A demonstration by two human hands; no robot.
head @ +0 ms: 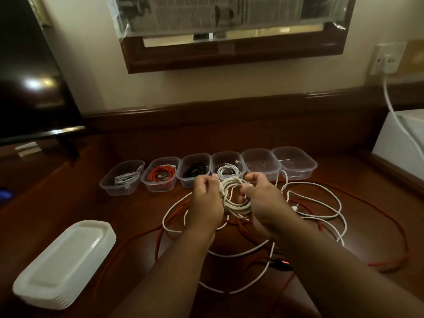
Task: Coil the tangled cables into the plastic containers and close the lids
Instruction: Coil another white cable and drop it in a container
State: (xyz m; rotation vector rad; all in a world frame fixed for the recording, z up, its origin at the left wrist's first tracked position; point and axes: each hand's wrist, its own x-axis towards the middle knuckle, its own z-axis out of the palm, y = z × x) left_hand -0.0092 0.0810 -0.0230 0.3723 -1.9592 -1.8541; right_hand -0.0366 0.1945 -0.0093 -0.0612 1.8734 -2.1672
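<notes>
While each hand (207, 198) (261, 200) grips the white coil (234, 198), cables sprawl over the dark wooden desk (68, 198).

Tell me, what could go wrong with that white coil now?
The white coil, held between the left hand and right hand, trails into loose white cable crossing a red cable on the table; pulling might snag or drag the red one. The coil may spring open when released. It looks bulky for the empty tub.
</notes>
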